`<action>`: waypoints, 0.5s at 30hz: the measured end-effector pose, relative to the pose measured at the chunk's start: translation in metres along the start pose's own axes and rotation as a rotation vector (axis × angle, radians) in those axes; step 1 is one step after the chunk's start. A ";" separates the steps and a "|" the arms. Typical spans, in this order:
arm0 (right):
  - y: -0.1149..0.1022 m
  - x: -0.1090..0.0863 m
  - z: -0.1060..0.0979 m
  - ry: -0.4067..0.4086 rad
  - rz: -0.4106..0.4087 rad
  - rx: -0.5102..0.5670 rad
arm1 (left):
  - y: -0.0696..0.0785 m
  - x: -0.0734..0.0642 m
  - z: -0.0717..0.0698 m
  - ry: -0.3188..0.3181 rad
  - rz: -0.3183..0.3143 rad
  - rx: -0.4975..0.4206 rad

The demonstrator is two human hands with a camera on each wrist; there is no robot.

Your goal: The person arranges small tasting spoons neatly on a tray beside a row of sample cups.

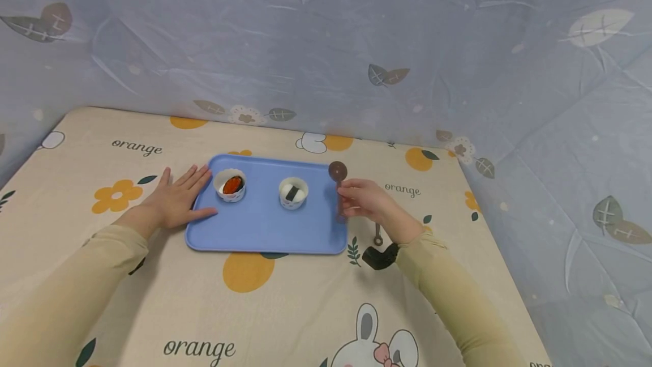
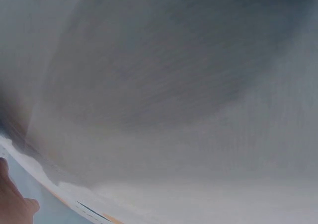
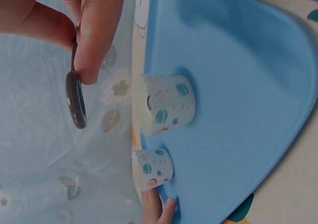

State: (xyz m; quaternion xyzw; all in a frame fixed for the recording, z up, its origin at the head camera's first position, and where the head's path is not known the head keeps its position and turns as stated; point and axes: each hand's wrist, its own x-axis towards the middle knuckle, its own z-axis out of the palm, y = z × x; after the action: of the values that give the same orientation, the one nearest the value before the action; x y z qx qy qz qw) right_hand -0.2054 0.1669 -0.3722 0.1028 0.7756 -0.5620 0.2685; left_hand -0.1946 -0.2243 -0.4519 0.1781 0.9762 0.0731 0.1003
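Note:
My right hand [image 1: 369, 200] pinches a brown spoon [image 1: 338, 171] by its handle at the right edge of a blue tray [image 1: 260, 234]. The spoon's round bowl points away from me; the right wrist view shows the bowl [image 3: 76, 102] edge-on, just past the fingertips. At the tray's left edge lies my left hand [image 1: 178, 200], fingers spread and thumb over the rim. A patterned paper cup [image 1: 231, 197] near it holds a sushi piece with an orange-red top [image 1: 232, 185]. Another paper cup [image 1: 291, 205] holds a white piece with a black band.
A thin brown handle with a ring end [image 1: 378, 237] shows below my right wrist. Beside the right sleeve is a black curved object [image 1: 379, 257], partly hidden. A patterned cloth [image 1: 285, 321] covers the table; bluish sheeting [image 1: 326, 61] hangs behind. Blurred surface fills most of the left wrist view.

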 end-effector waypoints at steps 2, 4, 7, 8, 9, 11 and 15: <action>-0.002 0.000 0.003 0.002 -0.002 0.002 | 0.000 0.000 0.000 -0.002 -0.002 0.000; -0.003 0.001 0.006 0.005 -0.003 0.008 | 0.001 0.000 -0.001 -0.010 -0.002 0.004; -0.004 0.002 0.010 -0.002 -0.009 0.011 | 0.000 0.001 0.000 -0.024 -0.005 0.014; -0.005 0.002 0.011 -0.005 -0.012 0.008 | 0.000 0.001 0.000 -0.026 -0.006 0.017; -0.005 0.002 0.012 -0.010 -0.014 0.008 | 0.000 0.001 0.000 -0.028 -0.006 0.019; -0.006 0.002 0.014 -0.018 -0.020 0.002 | 0.000 0.001 0.000 -0.025 -0.007 0.019; -0.008 0.002 0.016 -0.034 -0.028 -0.009 | 0.001 0.001 -0.001 -0.013 -0.006 0.017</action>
State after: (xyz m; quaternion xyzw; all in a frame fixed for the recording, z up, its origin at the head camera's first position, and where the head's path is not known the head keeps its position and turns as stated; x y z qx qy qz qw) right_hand -0.2057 0.1489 -0.3702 0.0812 0.7749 -0.5637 0.2742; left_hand -0.1951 -0.2231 -0.4511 0.1765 0.9766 0.0633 0.1054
